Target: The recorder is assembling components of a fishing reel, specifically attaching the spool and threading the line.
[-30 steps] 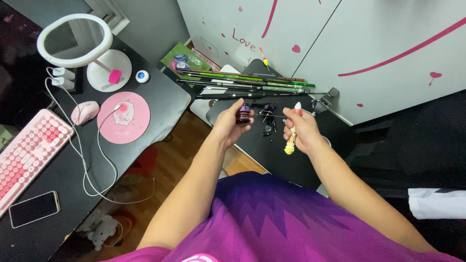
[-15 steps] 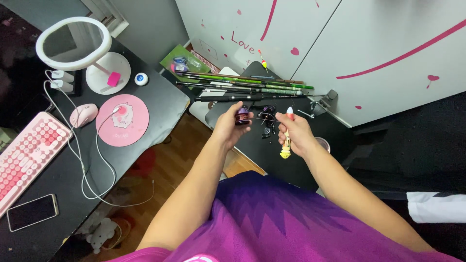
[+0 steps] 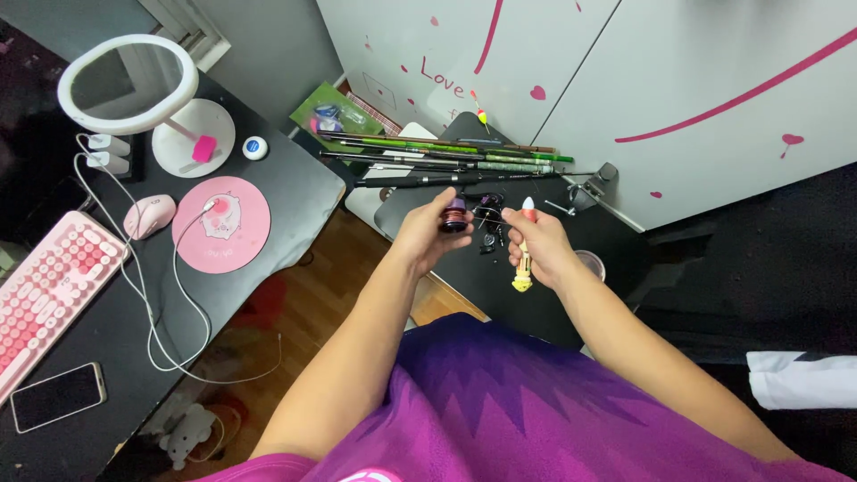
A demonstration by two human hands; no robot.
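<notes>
Both hands sit a touch lower and closer to the body than half a second ago, over the small dark table (image 3: 616, 259). Left hand (image 3: 427, 234) has its grip pinched on a small dark spool (image 3: 455, 216). Right hand (image 3: 536, 245) has its grip closed around a yellow float (image 3: 523, 268) with a white and red tip, held upright. Between the hands lies a dark tangle of tackle (image 3: 489, 223) on the table. Rods (image 3: 446, 153) lie across the far edge, against the white cupboard (image 3: 696, 80). Open wooden floor (image 3: 330, 268) separates this table from the black table (image 3: 295, 192) at left, where a pink mat (image 3: 220, 223) nears the edge.
</notes>
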